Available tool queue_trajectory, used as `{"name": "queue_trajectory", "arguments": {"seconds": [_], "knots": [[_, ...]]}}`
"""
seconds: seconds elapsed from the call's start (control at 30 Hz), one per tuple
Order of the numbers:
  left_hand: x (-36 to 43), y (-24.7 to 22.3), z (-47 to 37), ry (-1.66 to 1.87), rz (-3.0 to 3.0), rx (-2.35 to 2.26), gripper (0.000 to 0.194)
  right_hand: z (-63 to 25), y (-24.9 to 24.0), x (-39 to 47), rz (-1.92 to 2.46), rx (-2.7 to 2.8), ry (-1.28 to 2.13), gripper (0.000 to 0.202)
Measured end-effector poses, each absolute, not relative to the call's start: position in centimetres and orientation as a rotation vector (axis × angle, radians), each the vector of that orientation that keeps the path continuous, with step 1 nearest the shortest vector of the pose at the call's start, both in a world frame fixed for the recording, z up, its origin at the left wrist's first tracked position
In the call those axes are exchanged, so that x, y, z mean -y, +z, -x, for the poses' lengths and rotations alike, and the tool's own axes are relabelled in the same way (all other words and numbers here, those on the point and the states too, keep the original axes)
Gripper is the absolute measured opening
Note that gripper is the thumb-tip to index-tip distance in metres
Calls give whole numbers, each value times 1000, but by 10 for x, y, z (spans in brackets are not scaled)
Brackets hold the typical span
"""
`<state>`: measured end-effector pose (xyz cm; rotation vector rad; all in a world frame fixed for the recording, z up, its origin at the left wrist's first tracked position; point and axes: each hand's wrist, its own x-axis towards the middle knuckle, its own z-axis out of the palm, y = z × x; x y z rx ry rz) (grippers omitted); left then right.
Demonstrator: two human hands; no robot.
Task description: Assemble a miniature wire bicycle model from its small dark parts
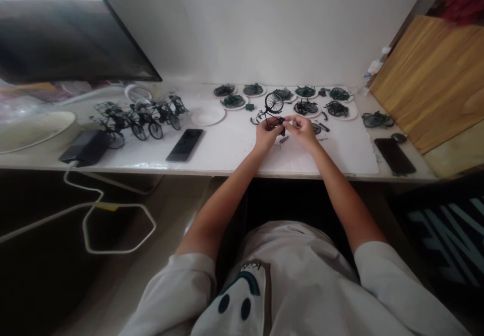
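Note:
Both hands meet over the white board on the table. My left hand [267,133] is closed around the dark frame of a miniature bicycle [274,103], whose spoked wheel points up and away from me. Against the lower part of that frame, my right hand [301,128] is pinched; whatever small part lies between its fingertips is too small to make out. Loose dark parts [321,126] and another small wheel lie just right of and under the right hand. A curved silvery piece [257,119] shows beside the left hand.
White plates with dark green and black bicycle parts [233,101] line the back. Several assembled miniature bicycles [155,119] stand at left, near a phone [185,145] and a black power adapter [86,146]. A second phone [395,155] and wooden panel [431,79] are at right.

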<state>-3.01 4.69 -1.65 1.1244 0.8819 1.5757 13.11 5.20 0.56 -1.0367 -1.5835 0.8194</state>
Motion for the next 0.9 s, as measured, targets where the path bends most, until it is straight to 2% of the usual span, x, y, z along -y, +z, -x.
{"name": "queue_trajectory", "arguments": {"seconds": [0.13,0.43,0.9], "knots": [[-46,-15,30,1565,-1132,-884,32,-131,7,-51,1049,1582,807,52],[-44,-13,29,1551,-1132,-896,28,-130,13,-44,1056,1584,751,39],[-43,-12,30,1557,-1150,-893,30,-131,15,-42,1037,1600,670,38]]}}
